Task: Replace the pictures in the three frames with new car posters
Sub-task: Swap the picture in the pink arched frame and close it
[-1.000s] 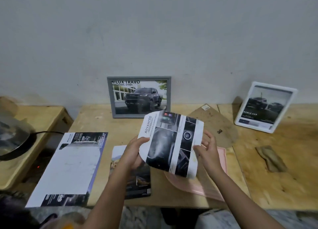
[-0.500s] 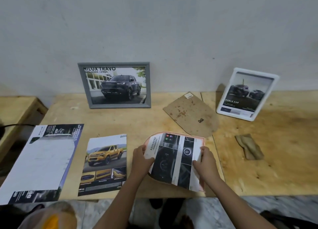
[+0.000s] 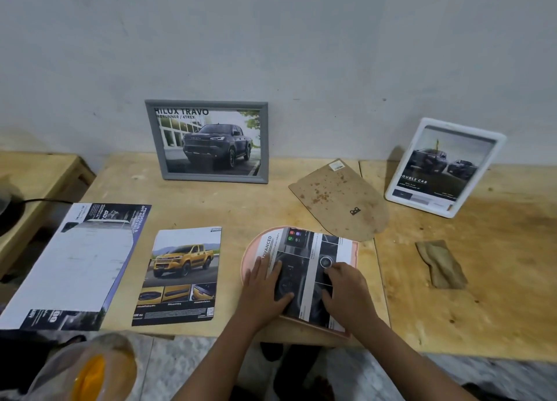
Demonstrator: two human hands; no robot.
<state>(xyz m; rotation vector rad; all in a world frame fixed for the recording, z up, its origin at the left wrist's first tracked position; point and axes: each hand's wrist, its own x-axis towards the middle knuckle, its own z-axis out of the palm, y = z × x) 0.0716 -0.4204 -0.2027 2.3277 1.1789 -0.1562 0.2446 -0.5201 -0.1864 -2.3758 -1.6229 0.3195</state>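
Note:
A pink arch-shaped frame [image 3: 247, 251] lies flat at the table's front edge. On it lies a cut car-interior poster [image 3: 313, 250] marked "ADVANCED". My left hand [image 3: 265, 286] presses flat on the poster's left half. My right hand [image 3: 346, 289] presses down on its right half, fingers bent. A grey frame [image 3: 206, 103] with a dark pickup poster leans on the wall. A white frame [image 3: 446, 210] with a "Double Cab" poster leans at the right. The brown arch-shaped backing board [image 3: 340, 201] lies behind the pink frame.
A yellow-pickup poster [image 3: 180, 277] lies left of the pink frame. Further left a large brochure sheet [image 3: 72, 268] overhangs the table edge. A brown cloth [image 3: 441, 265] lies at the right. A lower wooden bench [image 3: 36, 174] stands at far left.
The poster came down from the air onto the pink frame. Both hands went from holding its edges to pressing on top of it. The camera view shifted, revealing the yellow-pickup poster.

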